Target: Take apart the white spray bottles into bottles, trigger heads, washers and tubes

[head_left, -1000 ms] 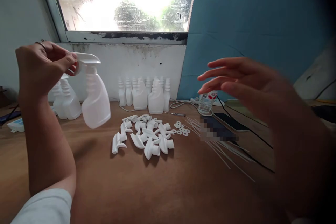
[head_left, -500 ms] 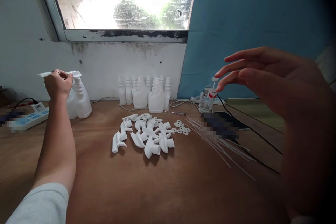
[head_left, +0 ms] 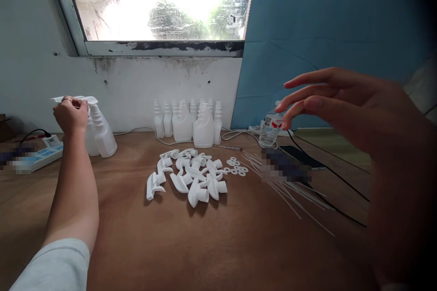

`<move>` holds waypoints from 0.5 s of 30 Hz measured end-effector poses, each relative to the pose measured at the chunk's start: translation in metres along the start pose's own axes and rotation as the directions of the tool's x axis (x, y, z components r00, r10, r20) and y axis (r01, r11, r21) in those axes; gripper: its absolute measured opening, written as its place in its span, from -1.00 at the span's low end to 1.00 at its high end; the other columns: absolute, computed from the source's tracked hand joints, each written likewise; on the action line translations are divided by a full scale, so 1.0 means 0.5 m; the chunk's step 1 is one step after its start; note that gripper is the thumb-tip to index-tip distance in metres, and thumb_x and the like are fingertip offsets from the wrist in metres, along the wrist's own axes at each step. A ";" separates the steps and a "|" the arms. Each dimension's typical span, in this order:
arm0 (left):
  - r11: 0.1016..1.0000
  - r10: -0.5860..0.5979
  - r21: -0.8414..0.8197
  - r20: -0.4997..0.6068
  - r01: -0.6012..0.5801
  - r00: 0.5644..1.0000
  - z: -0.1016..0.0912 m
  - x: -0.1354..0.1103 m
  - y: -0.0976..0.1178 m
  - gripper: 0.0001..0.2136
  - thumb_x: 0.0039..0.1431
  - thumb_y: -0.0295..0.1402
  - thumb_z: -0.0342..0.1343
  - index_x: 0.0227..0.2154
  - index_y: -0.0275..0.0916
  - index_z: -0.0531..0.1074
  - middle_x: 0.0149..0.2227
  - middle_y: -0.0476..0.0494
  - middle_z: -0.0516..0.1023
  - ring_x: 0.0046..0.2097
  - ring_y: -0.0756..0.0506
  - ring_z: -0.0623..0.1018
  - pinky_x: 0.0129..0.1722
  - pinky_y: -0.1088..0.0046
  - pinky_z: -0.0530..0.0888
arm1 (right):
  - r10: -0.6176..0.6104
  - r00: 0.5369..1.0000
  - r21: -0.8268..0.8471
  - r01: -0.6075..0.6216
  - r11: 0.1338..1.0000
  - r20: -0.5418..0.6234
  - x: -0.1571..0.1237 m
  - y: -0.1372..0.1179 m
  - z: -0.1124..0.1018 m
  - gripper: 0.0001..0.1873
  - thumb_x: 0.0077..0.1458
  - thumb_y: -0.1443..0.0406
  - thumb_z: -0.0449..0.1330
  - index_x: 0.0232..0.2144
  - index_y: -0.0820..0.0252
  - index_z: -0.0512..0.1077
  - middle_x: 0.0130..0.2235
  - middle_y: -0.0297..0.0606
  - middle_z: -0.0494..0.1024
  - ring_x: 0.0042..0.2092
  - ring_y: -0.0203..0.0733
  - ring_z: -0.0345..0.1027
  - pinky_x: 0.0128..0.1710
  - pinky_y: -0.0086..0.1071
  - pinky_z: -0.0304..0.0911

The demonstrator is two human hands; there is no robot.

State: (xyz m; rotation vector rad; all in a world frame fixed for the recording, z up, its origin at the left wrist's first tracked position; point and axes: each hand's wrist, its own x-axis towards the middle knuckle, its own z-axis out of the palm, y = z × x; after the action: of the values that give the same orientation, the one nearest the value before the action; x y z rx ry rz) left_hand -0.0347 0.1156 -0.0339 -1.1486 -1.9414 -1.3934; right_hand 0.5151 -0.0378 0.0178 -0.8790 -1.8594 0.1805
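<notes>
At the left, my left hand point(head_left: 71, 116) is closed around the white trigger top of a spray bottle point(head_left: 105, 135). That bottle leans to the left, and a second white bottle point(head_left: 91, 141) stands close beside it, partly behind my forearm. Which top belongs to which bottle is partly hidden by my fingers. My right hand point(head_left: 344, 104) is raised at the right with fingers loosely bent and apart, holding nothing. Mid-table lies a pile of white trigger spray heads point(head_left: 196, 173). Beside them are small white ring washers point(head_left: 235, 166) and thin white tubes point(head_left: 290, 198).
Several white bottles without tops point(head_left: 203, 129) stand by the wall. A clear water bottle point(head_left: 268, 134), a pen-like rod point(head_left: 228, 148) and a dark phone point(head_left: 300, 157) are on the right, with black cables point(head_left: 344, 182). A power strip point(head_left: 43, 157) lies at far left.
My left hand has shifted slightly left and down, and the bottle's upper end has tipped left with it. My right hand has moved a little left and lower, still empty.
</notes>
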 end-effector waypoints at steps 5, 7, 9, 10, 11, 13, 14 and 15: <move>0.999 -0.001 -0.039 0.018 0.002 1.000 0.003 0.003 -0.007 -0.63 0.15 -0.27 0.10 -0.15 -0.56 0.45 -0.48 0.00 0.36 -0.43 0.02 0.32 -0.09 0.38 0.39 | 0.010 1.000 -0.019 -0.010 1.000 0.029 -0.001 -0.002 -0.004 -0.74 0.10 0.17 0.23 -0.15 0.09 0.48 -0.35 -0.26 0.56 -0.38 -0.12 0.52 -0.41 -0.22 0.42; 0.998 -0.015 -0.053 0.025 0.017 1.000 0.003 0.001 -0.004 -0.64 0.16 -0.29 0.09 -0.12 -0.54 0.44 -0.46 0.00 0.37 -0.48 0.04 0.32 -0.18 0.44 0.41 | 0.011 0.999 -0.010 -0.010 1.000 0.039 -0.001 -0.002 -0.004 -0.73 0.10 0.17 0.23 -0.14 0.09 0.48 -0.35 -0.25 0.56 -0.39 -0.12 0.52 -0.40 -0.20 0.43; 0.998 -0.031 -0.062 0.035 0.033 0.999 0.003 -0.001 -0.002 -0.64 0.16 -0.29 0.08 -0.09 -0.52 0.43 -0.43 -0.01 0.39 -0.50 0.06 0.32 -0.27 0.48 0.42 | 0.012 0.999 -0.010 -0.012 1.000 0.049 -0.001 -0.001 -0.003 -0.73 0.10 0.17 0.23 -0.14 0.10 0.47 -0.35 -0.25 0.56 -0.40 -0.11 0.52 -0.41 -0.19 0.44; 0.997 -0.038 -0.062 0.039 0.041 0.998 0.003 -0.002 -0.001 -0.64 0.17 -0.29 0.08 -0.09 -0.51 0.43 -0.41 -0.02 0.41 -0.50 0.06 0.33 -0.27 0.49 0.42 | 0.013 0.999 -0.014 -0.012 1.000 0.050 -0.001 -0.001 -0.002 -0.72 0.10 0.17 0.23 -0.13 0.10 0.47 -0.35 -0.25 0.56 -0.40 -0.12 0.52 -0.41 -0.19 0.44; 0.997 -0.046 -0.058 0.040 0.048 0.998 0.003 -0.002 0.000 -0.64 0.17 -0.29 0.07 -0.09 -0.50 0.43 -0.40 -0.04 0.42 -0.49 0.06 0.34 -0.25 0.48 0.42 | 0.012 0.999 -0.020 -0.011 1.000 0.050 -0.001 0.000 -0.001 -0.72 0.10 0.18 0.22 -0.13 0.10 0.47 -0.35 -0.25 0.56 -0.41 -0.12 0.51 -0.41 -0.19 0.44; 0.997 -0.064 -0.042 0.033 0.065 0.997 0.003 -0.003 -0.001 -0.64 0.18 -0.28 0.06 -0.08 -0.49 0.42 -0.37 -0.07 0.45 -0.42 0.03 0.37 -0.16 0.42 0.41 | 0.010 0.998 -0.027 -0.009 1.000 0.060 -0.001 0.001 0.000 -0.73 0.11 0.18 0.21 -0.12 0.09 0.47 -0.35 -0.26 0.56 -0.42 -0.14 0.51 -0.40 -0.20 0.43; 0.997 -0.076 -0.030 0.029 0.077 0.997 0.004 -0.003 -0.002 -0.63 0.18 -0.27 0.06 -0.07 -0.48 0.42 -0.36 -0.10 0.46 -0.37 0.00 0.38 -0.12 0.36 0.39 | 0.009 0.998 -0.028 -0.007 1.000 0.065 -0.001 0.002 0.000 -0.73 0.12 0.18 0.21 -0.12 0.09 0.47 -0.36 -0.27 0.56 -0.42 -0.15 0.51 -0.40 -0.20 0.42; 0.996 -0.090 -0.019 0.027 0.091 0.996 0.004 -0.003 -0.003 -0.62 0.18 -0.26 0.05 -0.06 -0.47 0.42 -0.34 -0.13 0.47 -0.32 -0.04 0.40 -0.09 0.30 0.38 | 0.008 0.997 -0.029 -0.006 1.000 0.070 -0.001 0.002 0.001 -0.74 0.12 0.18 0.20 -0.13 0.08 0.47 -0.37 -0.28 0.56 -0.40 -0.14 0.51 -0.39 -0.22 0.42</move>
State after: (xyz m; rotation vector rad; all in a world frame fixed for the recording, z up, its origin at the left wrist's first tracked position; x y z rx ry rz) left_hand -0.0350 0.1168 -0.0368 -1.1056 -2.0249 -1.4549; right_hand 0.5154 -0.0371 0.0167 -0.9092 -1.9287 0.1920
